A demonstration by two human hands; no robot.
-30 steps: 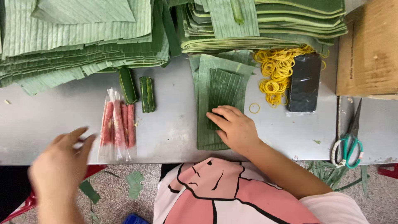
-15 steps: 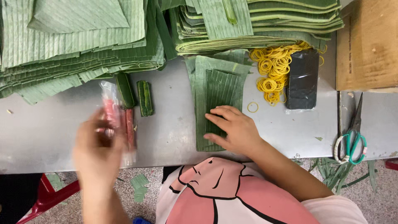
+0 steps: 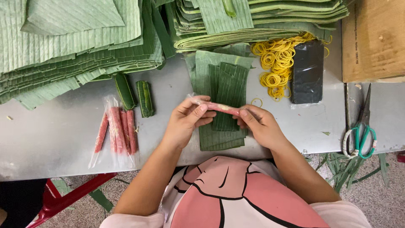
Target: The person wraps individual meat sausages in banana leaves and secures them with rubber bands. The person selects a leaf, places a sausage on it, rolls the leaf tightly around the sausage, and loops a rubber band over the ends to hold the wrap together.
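Note:
Both hands hold one pink sausage stick [image 3: 221, 108] in clear wrap, level above a small stack of cut green leaf pieces [image 3: 228, 84] on the grey metal table [image 3: 63, 143]. My left hand [image 3: 185, 120] pinches its left end, my right hand [image 3: 259, 122] grips its right end. To the left, a clear bag of several more pink sausage sticks [image 3: 118, 131] lies flat. Beside it rest two finished leaf-wrapped rolls [image 3: 136, 95].
Big piles of cut green leaves [image 3: 76, 46] fill the table's back. A heap of yellow rubber bands [image 3: 276, 61] and a black phone [image 3: 308, 71] lie to the right, then a cardboard box [image 3: 373, 40] and green-handled scissors [image 3: 360, 131].
My left hand reached to the bag, took a pink stick and carried it over the leaf stack. My right hand lifted off the leaves and took the stick's other end.

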